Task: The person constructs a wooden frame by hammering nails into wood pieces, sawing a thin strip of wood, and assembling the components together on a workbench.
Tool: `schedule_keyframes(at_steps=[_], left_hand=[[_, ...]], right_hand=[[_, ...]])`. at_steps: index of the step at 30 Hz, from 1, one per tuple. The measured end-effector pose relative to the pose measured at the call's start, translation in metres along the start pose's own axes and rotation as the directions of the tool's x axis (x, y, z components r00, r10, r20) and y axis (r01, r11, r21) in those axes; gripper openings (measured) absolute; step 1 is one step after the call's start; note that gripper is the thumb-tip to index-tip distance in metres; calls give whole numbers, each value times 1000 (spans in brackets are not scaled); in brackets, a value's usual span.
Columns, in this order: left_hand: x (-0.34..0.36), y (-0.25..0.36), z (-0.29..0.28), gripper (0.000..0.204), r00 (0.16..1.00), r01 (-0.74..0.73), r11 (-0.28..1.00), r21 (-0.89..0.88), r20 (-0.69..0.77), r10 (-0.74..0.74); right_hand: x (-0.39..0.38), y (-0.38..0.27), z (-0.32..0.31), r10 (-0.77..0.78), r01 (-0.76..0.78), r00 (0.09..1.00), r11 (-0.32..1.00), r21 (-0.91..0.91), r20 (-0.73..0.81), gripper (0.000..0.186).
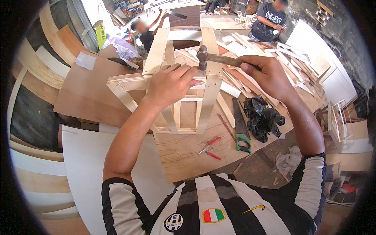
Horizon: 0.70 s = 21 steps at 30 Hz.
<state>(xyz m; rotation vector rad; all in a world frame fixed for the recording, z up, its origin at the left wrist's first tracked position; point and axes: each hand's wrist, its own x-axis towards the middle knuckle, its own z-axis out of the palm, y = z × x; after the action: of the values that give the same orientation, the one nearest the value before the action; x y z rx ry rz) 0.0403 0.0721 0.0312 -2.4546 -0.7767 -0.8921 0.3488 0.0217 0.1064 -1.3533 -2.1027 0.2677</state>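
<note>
My right hand (266, 74) is closed round the wooden handle of a hammer (223, 59). The dark metal hammer head points down over the corner of a pale wooden frame (212, 72), close to the fingers of my left hand. Something thin and small shows under the head, too small to make out for sure. My left hand (171, 84) is curled over the frame's upper rail, its fingers bent and the thumb tip showing below. The frame is built of light wood strips and stands on a plywood work surface (176, 156).
Red-handled pliers (211, 149), a green-handled saw (241, 137) and a black plastic bag (262, 117) lie right of the frame. Wood strips (250, 84) pile up beyond. Two people (268, 21) work farther off. Boards (86, 92) lean at left.
</note>
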Motion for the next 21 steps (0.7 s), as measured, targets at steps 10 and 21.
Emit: schedule_keyframes(at_steps=[10,21], left_hand=[[2,-1,4,33,999,-52,996,68,-1,52],[4,-5,7,32,997,-69,994,89,-20,71]], right_hand=[[3,2,-6,81,-77,997,980,183,-11,37],[3,-6,-6,42,-40,999,996,74,-17,35]])
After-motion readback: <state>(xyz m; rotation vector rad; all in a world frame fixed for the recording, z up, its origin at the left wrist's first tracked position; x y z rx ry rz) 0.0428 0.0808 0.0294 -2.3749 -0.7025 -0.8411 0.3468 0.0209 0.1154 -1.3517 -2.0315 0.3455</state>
